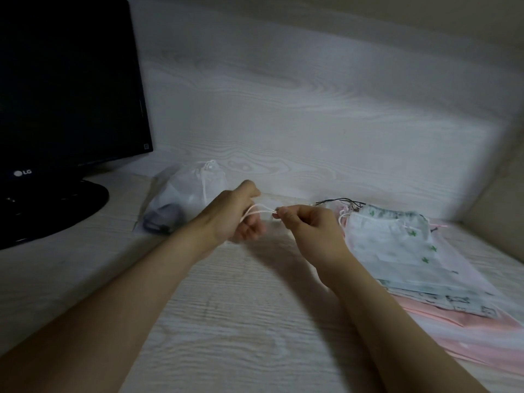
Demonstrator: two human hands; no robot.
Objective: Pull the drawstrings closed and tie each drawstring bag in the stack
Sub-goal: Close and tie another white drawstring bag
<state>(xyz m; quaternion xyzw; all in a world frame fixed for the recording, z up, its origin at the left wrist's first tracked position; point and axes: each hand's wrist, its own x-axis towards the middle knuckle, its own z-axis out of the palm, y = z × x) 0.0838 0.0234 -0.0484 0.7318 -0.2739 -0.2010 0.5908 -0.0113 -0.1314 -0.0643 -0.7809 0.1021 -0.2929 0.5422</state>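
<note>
My left hand (241, 214) and my right hand (309, 228) meet over the middle of the desk, both working a pale pink drawstring (259, 212). The cord loops around my left fingers, and my right thumb and forefinger pinch its ends. The bag that this cord belongs to is mostly hidden behind my hands. A stack of flat drawstring bags (397, 251), white with green prints over pink ones, lies to the right. A translucent white bag (195, 191) with its top gathered rests behind my left hand, something dark inside it.
A black monitor (65, 89) on a round base (54, 211) stands at the left. The pale wood-grain desk (241, 321) ends at a wood-grain back wall (283, 109), with a beige side wall at the right. Thin black cords (340, 201) lie at the stack's far end.
</note>
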